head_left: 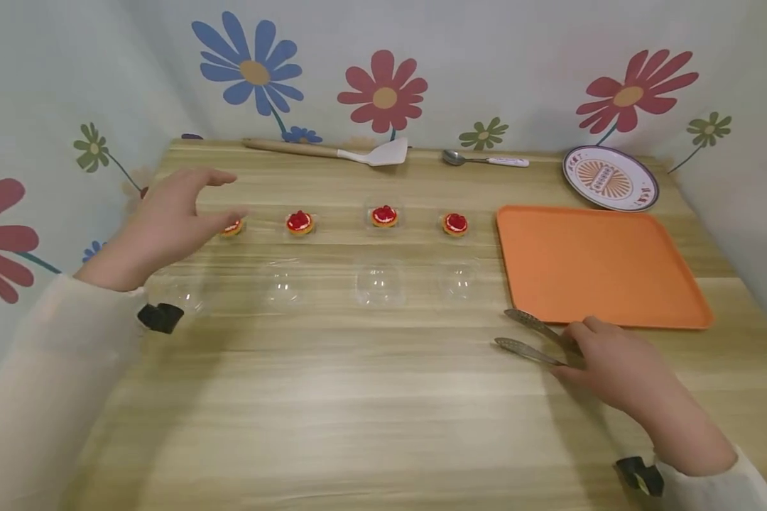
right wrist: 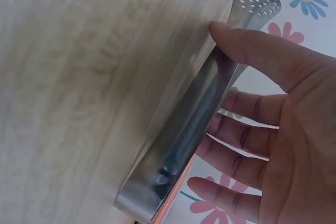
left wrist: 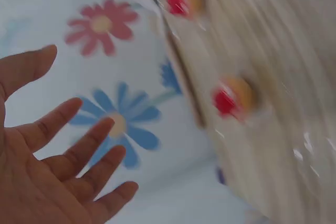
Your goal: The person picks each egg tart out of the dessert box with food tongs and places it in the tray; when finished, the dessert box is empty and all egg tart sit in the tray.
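My left hand (head_left: 172,213) hovers at the left with its fingers spread, holding nothing. It partly covers the leftmost small red-topped tart (head_left: 232,227); more tarts, such as one in the middle (head_left: 384,215), continue the row to the right. Each tart sits in clear plastic packaging, with a clear domed lid (head_left: 380,284) on the near side. At the right, my right hand (head_left: 620,369) grips metal tongs (right wrist: 194,114) between thumb and fingers. Their perforated tips point left and stand apart, with nothing between them, low over the table by the tray's near edge.
An orange tray (head_left: 604,266) lies at the right, and a patterned plate (head_left: 610,179) rests behind it. Along the back edge are a white spatula (head_left: 383,153) with a wooden handle and a spoon (head_left: 486,159). Flower-printed cloth (head_left: 486,71) rises behind the table (head_left: 332,426).
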`<state>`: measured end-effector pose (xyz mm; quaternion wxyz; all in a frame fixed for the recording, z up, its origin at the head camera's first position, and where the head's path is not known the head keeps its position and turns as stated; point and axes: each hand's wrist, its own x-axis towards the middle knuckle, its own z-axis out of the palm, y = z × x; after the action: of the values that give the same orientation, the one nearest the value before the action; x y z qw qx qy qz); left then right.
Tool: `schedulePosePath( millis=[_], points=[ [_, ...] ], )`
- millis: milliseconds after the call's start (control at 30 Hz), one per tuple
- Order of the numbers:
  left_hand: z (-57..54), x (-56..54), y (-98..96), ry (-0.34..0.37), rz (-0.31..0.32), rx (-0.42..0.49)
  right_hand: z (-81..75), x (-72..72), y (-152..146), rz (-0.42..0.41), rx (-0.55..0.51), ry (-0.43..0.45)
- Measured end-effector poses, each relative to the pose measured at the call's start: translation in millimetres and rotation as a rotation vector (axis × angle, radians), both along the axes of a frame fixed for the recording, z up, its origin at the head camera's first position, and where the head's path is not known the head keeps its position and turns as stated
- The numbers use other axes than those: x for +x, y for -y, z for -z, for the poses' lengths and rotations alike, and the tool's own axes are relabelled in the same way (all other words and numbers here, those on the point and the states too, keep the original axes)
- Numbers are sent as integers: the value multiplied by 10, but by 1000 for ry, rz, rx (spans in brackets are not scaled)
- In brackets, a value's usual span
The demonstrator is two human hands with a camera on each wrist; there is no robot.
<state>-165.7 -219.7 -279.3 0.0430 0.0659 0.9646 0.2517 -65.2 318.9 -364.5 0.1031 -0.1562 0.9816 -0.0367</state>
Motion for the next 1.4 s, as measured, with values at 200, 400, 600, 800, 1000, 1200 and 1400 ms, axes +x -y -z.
schedulePosePath(
  millis=[200,400,600,800,1000,1200,1400],
  points=[
    [250,-241,576,124,-11,16,-46,-19,-3,21,1,62],
    [453,-506,793,186,60,-79,-94,-59,-4,54,22,156],
    [516,-687,770,201,107,-140,-231,-55,-5,66,21,208],
    [516,-716,797,278,71,-94,-656,-271,257,-21,44,166],
    [489,-686,871,308,67,-94,-1123,-717,1025,-193,-4,54],
    [516,-697,902,317,54,-114,-1336,-1156,1971,-352,-75,-12],
    [566,-718,895,316,55,-89,-1273,-1531,2748,-447,-46,-19]
  ],
)
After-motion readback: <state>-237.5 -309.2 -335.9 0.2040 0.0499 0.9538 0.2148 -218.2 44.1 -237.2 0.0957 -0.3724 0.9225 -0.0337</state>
